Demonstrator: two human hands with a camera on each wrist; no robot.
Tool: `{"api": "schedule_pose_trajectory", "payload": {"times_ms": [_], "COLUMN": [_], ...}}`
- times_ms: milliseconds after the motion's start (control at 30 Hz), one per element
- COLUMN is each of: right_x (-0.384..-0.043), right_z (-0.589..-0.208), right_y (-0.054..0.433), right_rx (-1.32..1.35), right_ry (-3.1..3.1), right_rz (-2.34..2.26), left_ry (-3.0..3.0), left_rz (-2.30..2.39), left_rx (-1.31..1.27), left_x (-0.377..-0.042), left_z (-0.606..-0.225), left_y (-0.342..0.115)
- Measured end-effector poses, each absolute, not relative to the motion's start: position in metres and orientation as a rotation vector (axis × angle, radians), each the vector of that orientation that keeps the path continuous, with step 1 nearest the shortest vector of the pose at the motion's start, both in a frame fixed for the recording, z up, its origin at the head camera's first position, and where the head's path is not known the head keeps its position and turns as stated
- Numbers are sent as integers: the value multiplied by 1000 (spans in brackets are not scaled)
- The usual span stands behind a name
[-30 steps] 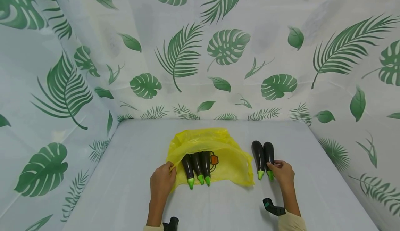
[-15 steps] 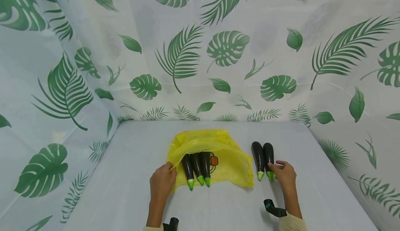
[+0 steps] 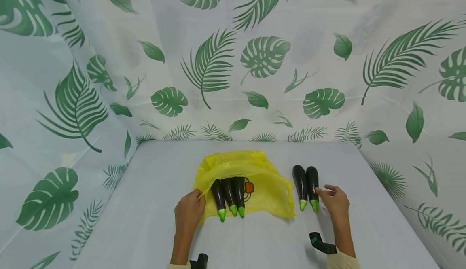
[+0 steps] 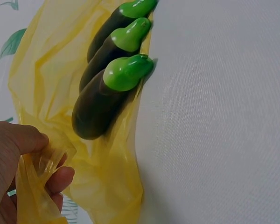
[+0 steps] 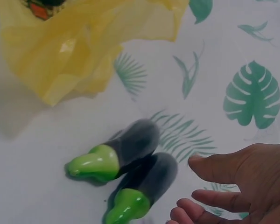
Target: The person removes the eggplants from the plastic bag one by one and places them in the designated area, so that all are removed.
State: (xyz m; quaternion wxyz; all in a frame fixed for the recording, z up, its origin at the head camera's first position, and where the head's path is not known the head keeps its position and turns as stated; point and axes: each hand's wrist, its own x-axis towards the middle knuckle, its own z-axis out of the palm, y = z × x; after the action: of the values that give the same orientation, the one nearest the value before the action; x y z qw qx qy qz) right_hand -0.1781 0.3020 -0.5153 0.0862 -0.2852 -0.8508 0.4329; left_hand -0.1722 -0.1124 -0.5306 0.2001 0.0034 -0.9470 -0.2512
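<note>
Eggplant pair (image 5: 149, 174) just beside right grip (image 3: 336, 202); left grip (image 3: 189, 207) pinches yellow bag (image 3: 269, 194).

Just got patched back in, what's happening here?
A person's left hand pinches the left edge of a yellow bag lying on the white table, with its mouth open. Three eggplants lie in the mouth of the bag, green ends toward the person. Two loose eggplants lie side by side on the table to the right of the bag. The right hand is beside the outer one, holding nothing; its wrist view shows a small gap between them.
</note>
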Motion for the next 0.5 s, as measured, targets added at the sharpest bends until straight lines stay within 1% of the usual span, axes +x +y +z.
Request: {"api": "schedule_pose_trajectory", "payload": {"times_ms": [100,167,400,467,500], "right_x": [-177,-179,-203,-203,-200], "right_z": [-506,-508,-549,-544,-535], "right_y": [302,306,338,337,333], "right_rx": [-802,-779,-753,-746,-730], "right_ry": [-2539,-2530,-2485,-2465,-2457], "right_rz": [1312,1310,1226,1247,1271], "left_ry": [-2636,-2631,-2637,-2646,-2649], "left_rz": [-699,-693,-686,-689,-691], "left_rx": [-3,-10,0,8,10], "left_x": [-172,-172,-173,-173,-173], "left_z": [-531,-531,-530,-530,-530], "left_y": [-112,-112,-111,-111,-111]}}
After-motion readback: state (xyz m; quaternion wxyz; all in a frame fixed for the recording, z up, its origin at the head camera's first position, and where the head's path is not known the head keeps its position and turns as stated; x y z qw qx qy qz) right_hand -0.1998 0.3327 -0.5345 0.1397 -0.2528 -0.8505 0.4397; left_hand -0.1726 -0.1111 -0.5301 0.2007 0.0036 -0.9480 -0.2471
